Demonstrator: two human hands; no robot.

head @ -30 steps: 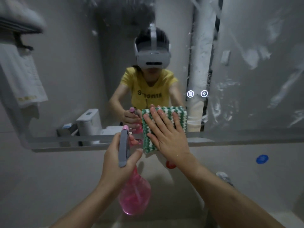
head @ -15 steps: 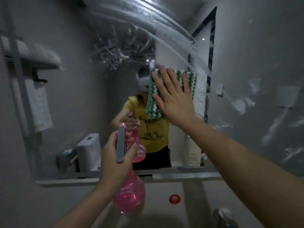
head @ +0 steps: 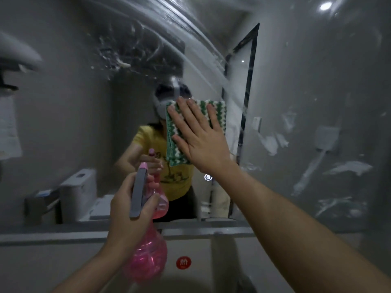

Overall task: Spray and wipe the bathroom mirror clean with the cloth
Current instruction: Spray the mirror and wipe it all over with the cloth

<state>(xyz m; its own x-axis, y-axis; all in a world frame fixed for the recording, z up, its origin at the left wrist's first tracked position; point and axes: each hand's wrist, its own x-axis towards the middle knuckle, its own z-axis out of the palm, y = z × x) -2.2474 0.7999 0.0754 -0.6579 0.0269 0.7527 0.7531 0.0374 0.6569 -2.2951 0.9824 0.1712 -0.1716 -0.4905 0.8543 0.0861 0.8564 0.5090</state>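
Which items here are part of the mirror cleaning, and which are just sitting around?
In use: mirror, cloth under right hand, spray bottle in left hand.
Idle: red sticker, shelf.

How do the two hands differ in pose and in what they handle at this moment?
The left hand is curled round the pink spray bottle, away from the glass; the right hand lies flat, fingers spread, pressing the green-and-white cloth against the mirror. The left sits lower than the right. Both are bare.
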